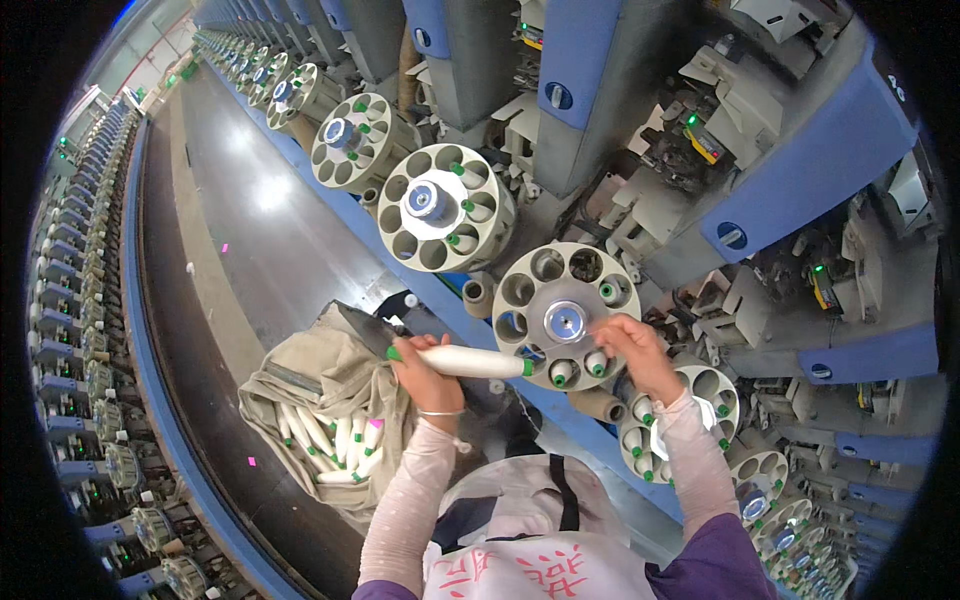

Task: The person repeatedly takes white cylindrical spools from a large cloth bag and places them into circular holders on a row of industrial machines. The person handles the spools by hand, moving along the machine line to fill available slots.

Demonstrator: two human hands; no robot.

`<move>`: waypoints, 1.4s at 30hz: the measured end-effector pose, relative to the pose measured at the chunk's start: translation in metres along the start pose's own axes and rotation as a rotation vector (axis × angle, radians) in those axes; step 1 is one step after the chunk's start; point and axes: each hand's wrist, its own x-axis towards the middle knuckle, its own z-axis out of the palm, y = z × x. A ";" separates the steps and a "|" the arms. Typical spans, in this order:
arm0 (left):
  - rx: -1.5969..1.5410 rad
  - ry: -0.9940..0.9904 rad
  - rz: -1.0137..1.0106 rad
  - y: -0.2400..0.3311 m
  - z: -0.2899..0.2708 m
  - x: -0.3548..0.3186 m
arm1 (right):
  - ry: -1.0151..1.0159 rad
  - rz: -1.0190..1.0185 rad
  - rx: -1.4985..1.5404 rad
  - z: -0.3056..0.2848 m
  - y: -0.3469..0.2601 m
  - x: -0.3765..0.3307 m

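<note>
My left hand point(428, 385) is wrapped round the green-tipped end of a full bobbin of white yarn point(472, 362). The bobbin lies nearly level, its other green tip at the edge of a round bobbin magazine point(535, 298) with a ring of round pockets. A few white bobbins with green tips sit in that magazine's pockets; others hold none. Over the magazine's near right side is my right hand point(640, 357), beside the blue and silver hub point(566, 322). Its fingers are drawn together; whether a thread is between them is too small to see.
To my left, an open beige cloth sack point(262, 390) holds several white bobbins point(343, 437). More round magazines point(400, 217) line a blue rail, backed by blue and grey machine units point(770, 190). Brown cones point(598, 404) stand below the magazines. Another machine row point(85, 300) runs far left.
</note>
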 end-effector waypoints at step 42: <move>1.646 -0.222 -0.046 0.113 -0.409 0.075 | -1.055 -0.497 -0.912 0.521 0.182 0.091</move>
